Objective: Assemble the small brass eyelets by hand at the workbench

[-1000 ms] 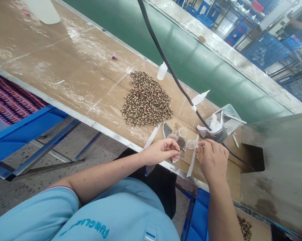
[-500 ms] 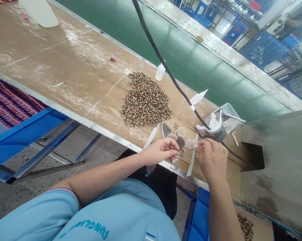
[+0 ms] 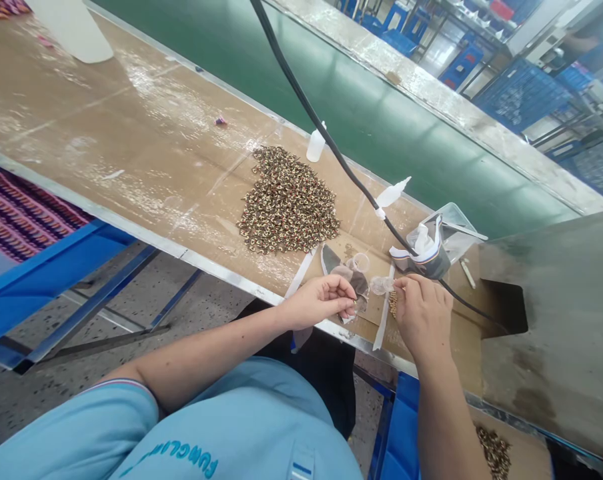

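Note:
My left hand (image 3: 326, 300) is closed in a pinch over the front edge of the table. Something tiny and dark shows at its fingertips, too small to name. Under and behind those fingers lies a crumpled grey cloth (image 3: 357, 281). To the right, my right hand (image 3: 424, 312) has its fingers pressed together; what they hold, if anything, is hidden. Just left of its fingertips is a small clear plastic cup (image 3: 380, 286). A little heap of gold-coloured pieces (image 3: 393, 304) lies partly behind that hand. A clear ring-shaped lid (image 3: 361, 262) rests beyond the cloth.
A large pile of small brown-and-gold pieces (image 3: 287, 203) covers the mid-table. Behind it stands a white squeeze bottle (image 3: 316, 145). A black cable (image 3: 326, 137) crosses toward a clear tub (image 3: 454, 217) and a grey pouch (image 3: 431, 265). More pieces (image 3: 493, 452) lie at lower right.
The view has shifted slightly, so the table and its contents sit a little further left. Both hands keep nearly the same pose and place, still pinched.

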